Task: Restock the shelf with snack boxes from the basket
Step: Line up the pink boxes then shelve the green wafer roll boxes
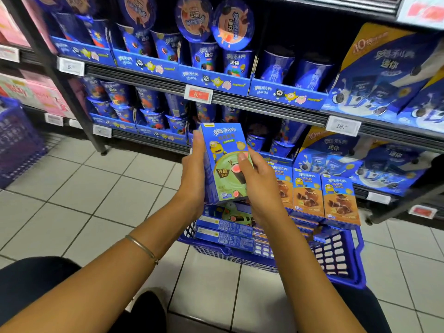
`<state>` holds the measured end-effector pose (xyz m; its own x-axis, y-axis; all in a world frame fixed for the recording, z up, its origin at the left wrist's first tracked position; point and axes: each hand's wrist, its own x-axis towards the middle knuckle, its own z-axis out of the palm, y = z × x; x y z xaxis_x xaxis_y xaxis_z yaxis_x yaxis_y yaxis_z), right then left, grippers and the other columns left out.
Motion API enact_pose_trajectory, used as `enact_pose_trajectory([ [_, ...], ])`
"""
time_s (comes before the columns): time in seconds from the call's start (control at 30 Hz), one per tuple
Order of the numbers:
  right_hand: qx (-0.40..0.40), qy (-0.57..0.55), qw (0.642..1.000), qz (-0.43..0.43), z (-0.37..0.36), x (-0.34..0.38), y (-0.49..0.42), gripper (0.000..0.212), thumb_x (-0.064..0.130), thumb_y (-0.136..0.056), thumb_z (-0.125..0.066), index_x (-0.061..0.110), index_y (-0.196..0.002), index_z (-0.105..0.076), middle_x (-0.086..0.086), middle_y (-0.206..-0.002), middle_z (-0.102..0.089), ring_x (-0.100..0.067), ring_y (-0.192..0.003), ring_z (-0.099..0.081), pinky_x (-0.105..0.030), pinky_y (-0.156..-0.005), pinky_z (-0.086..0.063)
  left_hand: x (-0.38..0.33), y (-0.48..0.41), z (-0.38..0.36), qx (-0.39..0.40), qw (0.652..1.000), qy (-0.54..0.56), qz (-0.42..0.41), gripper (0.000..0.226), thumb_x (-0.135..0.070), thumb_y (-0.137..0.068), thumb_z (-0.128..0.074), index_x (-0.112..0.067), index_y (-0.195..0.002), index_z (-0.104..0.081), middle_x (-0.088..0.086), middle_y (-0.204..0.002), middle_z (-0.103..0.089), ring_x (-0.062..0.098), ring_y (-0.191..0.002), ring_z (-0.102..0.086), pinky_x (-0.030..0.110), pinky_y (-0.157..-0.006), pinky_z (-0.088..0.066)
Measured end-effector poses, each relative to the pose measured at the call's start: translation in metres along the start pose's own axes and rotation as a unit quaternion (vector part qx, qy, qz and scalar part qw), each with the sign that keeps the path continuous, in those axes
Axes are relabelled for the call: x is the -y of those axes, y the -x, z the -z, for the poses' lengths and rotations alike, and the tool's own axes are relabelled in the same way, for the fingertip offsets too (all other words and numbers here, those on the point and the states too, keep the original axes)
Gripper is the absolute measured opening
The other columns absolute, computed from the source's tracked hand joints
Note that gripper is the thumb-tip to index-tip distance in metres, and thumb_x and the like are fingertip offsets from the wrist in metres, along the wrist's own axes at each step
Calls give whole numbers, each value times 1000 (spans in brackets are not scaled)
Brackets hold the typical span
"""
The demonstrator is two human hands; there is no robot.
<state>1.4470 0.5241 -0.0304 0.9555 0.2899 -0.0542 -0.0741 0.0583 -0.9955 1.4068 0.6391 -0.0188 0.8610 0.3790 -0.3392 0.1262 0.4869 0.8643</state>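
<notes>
A green snack box (223,162) is held upright directly above the basket (336,260), printed front turned toward the person, probably so that the flavour can be checked and the face squared up before it is shelved. It is gripped from both sides. The left hand (194,174) is wrapped along its left edge with the fingers reaching behind. The right hand (259,186) pinches the right edge, thumb pressed on the front panel and the other fingers hidden behind the box. The basket is set on the tiled floor close in front of the person, presumably so that stock can be lifted straight up to the shelf (149,80) behind it. Inside the basket, more flat-lying boxes (223,234) are stacked on the left side, with one green-fronted box on top. What lies under the right forearm cannot be told. Just behind the basket and to its right, orange boxes (324,195) of the same kind are stood in a row, fronts outward, which suggests where the green one belongs. Judging by the stack left in the basket, restocking is some way from done.
</notes>
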Motion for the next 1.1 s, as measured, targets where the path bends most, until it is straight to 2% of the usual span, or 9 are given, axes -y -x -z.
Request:
enact_pose_trajectory([
  [0.13, 4, -27, 999, -26, 4, 0, -4, 21, 32, -105, -55, 26, -116, -72, 4, -97, -75, -13, -95, -72, -42, -84, -58, -1, -3, 2, 4, 999, -38, 1, 76, -47, -88, -81, -6, -146, -56, 17, -124, -77, 37, -106, -78, 52, -89, -64],
  [0.3, 19, -99, 991, -90, 12, -13, -13, 43, 48, -106, -44, 18, -126, -66, -9, -119, -74, -31, -110, -71, -53, -95, -55, -5, -8, 9, -7, 1000, -22, 9, 58, -32, -96, -78, -1, -141, -60, 21, -117, -79, 39, -103, -79, 46, -80, -66],
  [0.4, -41, 68, 992, -102, 21, -43, -23, 37, 39, -106, -46, 12, -122, -66, -6, -116, -73, -24, -103, -69, -34, -77, -53, -7, -8, 12, -31, 999, -21, -1, 56, -31, -96, -78, -1, -140, -61, 20, -117, -79, 38, -103, -79, 51, -86, -66],
  [0.5, 11, 248, 965, -88, 32, -83, -25, 21, 12, -104, -50, 3, -118, -62, -9, -110, -64, -15, -80, -57, -20, -63, -44, -9, -9, 15, -55, 998, -8, -2, 53, -31, -96, -78, -2, -138, -63, 19, -115, -80, 38, -102, -79, 53, -89, -65],
  [0.6, 86, 427, 899, -45, 38, -110, -23, 26, 17, -98, -62, 12, -123, -66, -7, -121, -66, -23, -109, -61, -37, -92, -53, -11, -9, 19, -54, 998, 14, 14, 44, -33, -98, -75, -6, -132, -70, 17, -113, -81, 38, -104, -79, 52, -90, -65],
  [0.67, 89, 513, 854, 5, 38, -118, -22, 32, 25, -96, -66, 17, -127, -66, -3, -126, -62, -25, -119, -56, -43, -98, -51, -13, -9, 20, -49, 998, 27, 26, 40, -35, -98, -74, -8, -128, -74, 16, -113, -81, 38, -104, -79, 54, -93, -64],
  [0.8, 98, 581, 806, 62, 34, -125, -14, 40, 32, -96, -65, 18, -134, -63, 0, -129, -49, -26, -120, -51, -42, -90, -53, -15, -7, 19, -53, 997, 35, 36, 40, -37, -97, -75, -10, -127, -74, 15, -112, -81, 37, -104, -79, 55, -94, -63],
  [0.93, 96, 576, 808, 84, 31, -128, -4, 49, 31, -100, -57, 28, -148, -49, 0, -157, -34, -25, -139, -38, -48, -100, -48, -14, -7, 18, -54, 997, 34, 37, 43, -37, -97, -75, -9, -129, -72, 15, -113, -81, 37, -104, -79, 54, -93, -64],
  [1.1, 39, 549, 828, 113, 30, -130, 8, 30, 21, -94, -67, 16, -124, -62, -5, -132, -49, -27, -115, -55, -42, -85, -50, -13, -8, 16, -48, 998, 28, 33, 49, -39, -97, -75, -8, -135, -68, 17, -118, -80, 39, -109, -77, 59, -100, -60],
])
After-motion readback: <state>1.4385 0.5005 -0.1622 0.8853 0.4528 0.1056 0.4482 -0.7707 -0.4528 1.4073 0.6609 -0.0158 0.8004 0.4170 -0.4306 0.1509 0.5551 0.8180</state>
